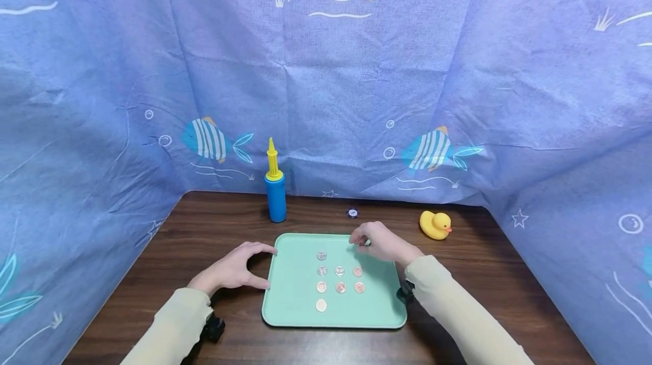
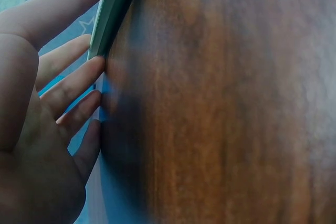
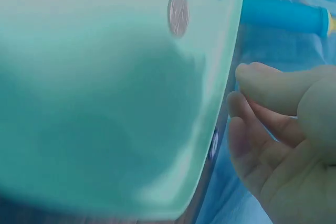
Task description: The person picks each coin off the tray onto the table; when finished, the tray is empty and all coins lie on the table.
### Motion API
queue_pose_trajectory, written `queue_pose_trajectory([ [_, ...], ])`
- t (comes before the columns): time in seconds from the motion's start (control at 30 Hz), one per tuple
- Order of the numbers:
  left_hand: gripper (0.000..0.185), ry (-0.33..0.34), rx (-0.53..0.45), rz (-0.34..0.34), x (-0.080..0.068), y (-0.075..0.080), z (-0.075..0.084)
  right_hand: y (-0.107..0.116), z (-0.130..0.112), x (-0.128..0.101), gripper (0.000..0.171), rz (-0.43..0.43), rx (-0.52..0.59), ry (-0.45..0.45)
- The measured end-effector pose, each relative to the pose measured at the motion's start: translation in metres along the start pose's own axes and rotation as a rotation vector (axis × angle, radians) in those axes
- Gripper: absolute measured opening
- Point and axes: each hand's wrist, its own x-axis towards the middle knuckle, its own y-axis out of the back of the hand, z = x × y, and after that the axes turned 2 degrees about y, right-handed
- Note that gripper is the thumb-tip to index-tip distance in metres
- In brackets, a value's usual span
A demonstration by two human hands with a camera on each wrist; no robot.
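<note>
Your L hand (image 1: 231,267) is at the left edge of a pale green tray (image 1: 295,314), thumb and fingers spread apart and fairly straight, tips at the rim, prob. to steady it. Your R hand (image 1: 379,240) hovers over the tray's far edge, right of ctr. Its fingers bend in toward the thumb, tips close together; can't tell if anything's pinched btwn them.

On the tray lie 8 coins (image 1: 340,287), flat and apart, in 3 columns: 4 on the left, 2 in the middle, 2 on the right. The short columns line up w/ the left column's 2 middle coins.

Behind the tray, on a dark wood table (image 1: 336,345), stand a blue-and-yellow hand pump (image 1: 277,200) upright at left, a small round chip (image 1: 352,213) near mid, and a yellow rubber duck (image 1: 435,225) at right.

Step in hand looks like arranging coins, approx. midway. If you've a coin in your R fingers, next move calls for lowering it flat, prob. at a short column's far end, w/o nudging neighbors; if not, for fetching 1. Keep the tray steady w/ your L.
</note>
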Motion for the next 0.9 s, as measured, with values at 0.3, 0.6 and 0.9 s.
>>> queue_pose_trajectory([
  [0.3, 0.073, -0.026, 0.003, -0.001, 0.0, 0.0, -0.001, -0.021, -0.025, 0.026, 0.024, -0.102, -0.018, 0.025],
  [0.6, 0.074, -0.011, 0.0, 0.003, 0.0, 0.0, -0.001, -0.032, -0.037, 0.043, 0.027, -0.121, 0.017, 0.014],
  [0.9, 0.075, -0.018, 0.003, 0.002, -0.001, 0.0, -0.002, -0.04, -0.042, 0.053, 0.025, -0.142, 0.029, 0.033],
])
